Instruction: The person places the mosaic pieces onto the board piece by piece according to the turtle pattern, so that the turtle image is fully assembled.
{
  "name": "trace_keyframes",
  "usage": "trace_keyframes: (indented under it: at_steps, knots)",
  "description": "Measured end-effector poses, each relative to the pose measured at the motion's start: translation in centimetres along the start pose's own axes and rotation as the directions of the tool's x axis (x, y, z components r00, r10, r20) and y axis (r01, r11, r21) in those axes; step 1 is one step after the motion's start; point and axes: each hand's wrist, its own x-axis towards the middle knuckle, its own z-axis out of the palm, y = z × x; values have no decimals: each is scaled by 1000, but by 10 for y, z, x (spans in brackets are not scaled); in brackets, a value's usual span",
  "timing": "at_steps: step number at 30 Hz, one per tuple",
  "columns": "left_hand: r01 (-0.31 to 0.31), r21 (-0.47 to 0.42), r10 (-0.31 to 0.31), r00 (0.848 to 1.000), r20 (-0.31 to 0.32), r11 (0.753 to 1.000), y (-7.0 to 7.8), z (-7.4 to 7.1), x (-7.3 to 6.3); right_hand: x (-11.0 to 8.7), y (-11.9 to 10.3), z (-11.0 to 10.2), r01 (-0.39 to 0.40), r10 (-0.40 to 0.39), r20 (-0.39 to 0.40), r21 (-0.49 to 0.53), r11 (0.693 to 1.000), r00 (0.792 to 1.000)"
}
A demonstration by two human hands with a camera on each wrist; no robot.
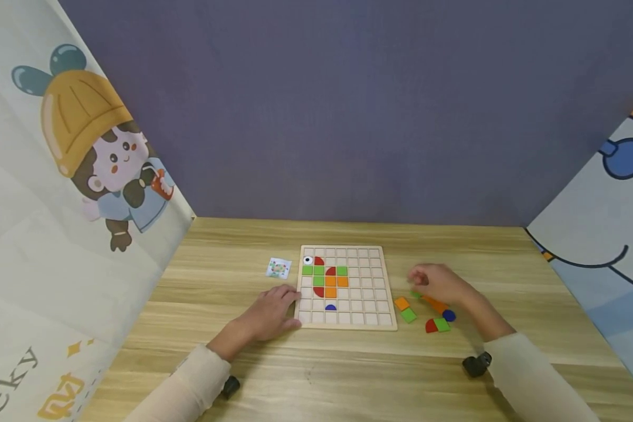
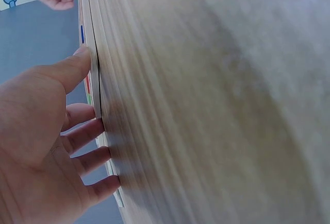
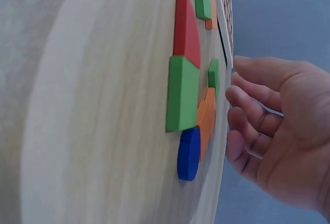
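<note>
A square wooden grid board (image 1: 366, 300) lies on the table with coloured tiles in its upper left cells. Among them are a white eye tile (image 1: 308, 260), red quarter-rounds, green squares, orange squares (image 1: 330, 281) and, lower down, a blue half-round (image 1: 330, 308). My left hand (image 1: 268, 313) rests at the board's left edge, thumb and fingertips against the frame, fingers loosely spread. To the right of the board, my right hand (image 1: 436, 282) hovers over loose tiles, its fingers loosely bent with nothing visible between them. Below it in the right wrist view are a green tile (image 3: 181, 94) and a blue piece (image 3: 189, 154).
A small printed card (image 1: 278, 268) lies left of the board. Loose orange (image 1: 402, 303) and green (image 1: 408, 315) squares sit near the board's right edge, with a red quarter-round (image 1: 431, 326) farther right. A dark panel (image 1: 348, 117) rises behind the table.
</note>
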Motion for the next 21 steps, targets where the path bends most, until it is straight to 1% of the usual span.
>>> trace_keyframes:
  at_steps: [8, 10, 17, 21]
  knots:
    - [-2, 5, 2, 1000, -6, 1000, 1, -1, -2, -5, 2, 1, 4, -1, 60, -38, 999, 998]
    - [-2, 3, 2, 1000, -5, 1000, 2, -1, -2, -5, 2, 2, 14, -11, 64, -46, 999, 998]
    - [0, -5, 0, 1000, -5, 1000, 3, -3, -3, -4, 1, 3, -30, 34, 65, -49, 998, 997]
    - [-5, -5, 5, 1000, -4, 1000, 4, -3, -4, -4, 0, 2, -29, 33, 71, -53, 998, 997]
